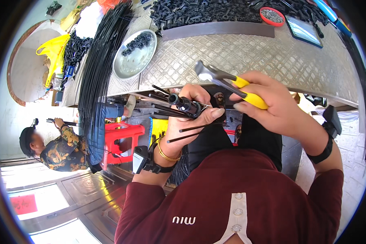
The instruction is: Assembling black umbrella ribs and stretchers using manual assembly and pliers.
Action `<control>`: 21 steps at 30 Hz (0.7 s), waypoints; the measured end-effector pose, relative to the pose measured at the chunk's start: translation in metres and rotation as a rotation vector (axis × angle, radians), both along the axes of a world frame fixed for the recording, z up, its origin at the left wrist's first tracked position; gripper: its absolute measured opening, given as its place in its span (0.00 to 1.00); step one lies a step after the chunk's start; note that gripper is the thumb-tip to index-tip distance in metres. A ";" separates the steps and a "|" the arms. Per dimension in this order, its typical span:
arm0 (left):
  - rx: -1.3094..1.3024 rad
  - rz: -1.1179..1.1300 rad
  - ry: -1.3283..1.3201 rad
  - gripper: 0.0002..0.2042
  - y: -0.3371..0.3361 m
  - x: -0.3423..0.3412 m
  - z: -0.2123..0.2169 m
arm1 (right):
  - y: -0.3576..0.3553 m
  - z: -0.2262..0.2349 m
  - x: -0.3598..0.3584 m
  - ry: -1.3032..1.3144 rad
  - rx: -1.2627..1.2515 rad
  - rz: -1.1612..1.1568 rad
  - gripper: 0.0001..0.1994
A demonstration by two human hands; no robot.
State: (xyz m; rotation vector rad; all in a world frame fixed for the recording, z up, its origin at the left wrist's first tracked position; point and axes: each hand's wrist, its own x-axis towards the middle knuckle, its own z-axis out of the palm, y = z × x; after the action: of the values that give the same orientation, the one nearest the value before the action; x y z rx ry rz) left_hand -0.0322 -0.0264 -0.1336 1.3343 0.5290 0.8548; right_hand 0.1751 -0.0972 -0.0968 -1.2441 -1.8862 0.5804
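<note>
My left hand [178, 129] is closed around several thin black rods [163, 109] and a short black tubular fitting [184, 103] with a ring-shaped end. The rods stick out on its left side. A thin pale wire or strip [206, 105] shows near my left thumb. In my right hand [274, 101] are end-cutting pincers [219, 75] with yellow grips. Their metal head points up and left, above the left hand and apart from the fitting. My right fingers wrap the handles.
Ahead is a metal-patterned table [215, 53] with a pile of black parts [203, 12], a red bowl [272, 16] of small pieces and a round metal dish [135, 61]. Long black rods [103, 61] overhang its left side. A red stool [124, 138] and another person [65, 148] are at left.
</note>
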 end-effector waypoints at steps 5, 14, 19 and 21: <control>0.177 -0.120 0.085 0.17 -0.002 -0.001 0.011 | 0.004 -0.008 -0.024 0.221 -0.036 0.024 0.07; 0.223 -0.081 -0.045 0.19 -0.001 -0.016 0.006 | -0.002 -0.058 -0.061 0.737 -0.370 0.035 0.07; 0.273 -0.014 -0.032 0.20 0.001 -0.020 0.003 | -0.004 -0.060 -0.079 0.770 -0.175 0.075 0.09; 0.224 -0.001 -0.021 0.21 -0.004 -0.022 0.009 | -0.007 -0.057 -0.087 0.858 -0.200 0.060 0.10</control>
State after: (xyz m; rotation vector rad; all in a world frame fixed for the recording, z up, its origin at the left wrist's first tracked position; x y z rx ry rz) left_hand -0.0546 -0.0304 -0.1250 1.5271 0.4249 0.9477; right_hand 0.0882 -0.1040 -0.1535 -0.8420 -1.1562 1.1398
